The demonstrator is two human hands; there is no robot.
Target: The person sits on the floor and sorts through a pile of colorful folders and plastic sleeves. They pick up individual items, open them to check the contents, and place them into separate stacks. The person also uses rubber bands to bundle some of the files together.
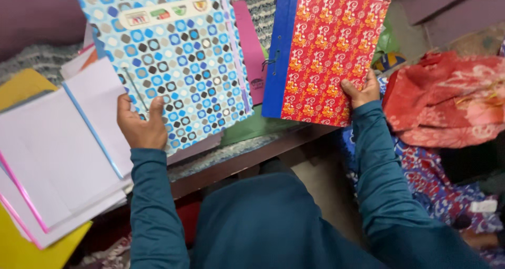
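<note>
Folders fill the head view, the only one there is. The left hand grips the lower left corner of a blue patterned folder, thumb on the front cover and fingers hidden behind it. The folder is held up and tilted, with its lower edge over a spread of loose white sheets and a yellow folder lying on the table. The right hand pinches the lower right edge of a red floral folder with a blue spine, which is also lifted clear and sits apart from the blue patterned one. Between and behind the two lie a pink folder and a green one.

Both held folders look like thin card covers: light, flat and fairly stiff. Held by one corner, each would likely sag or swing about the grip. The printed covers seem smooth, so a pinch near an edge may slip; a hold along the spine or with the fingers spread under the back cover would probably be steadier. A string tie shows at the red folder's spine, so any papers inside may be bound there, though the contents cannot be seen.

To the right, a red cloth lies crumpled on a blue patterned fabric.
</note>
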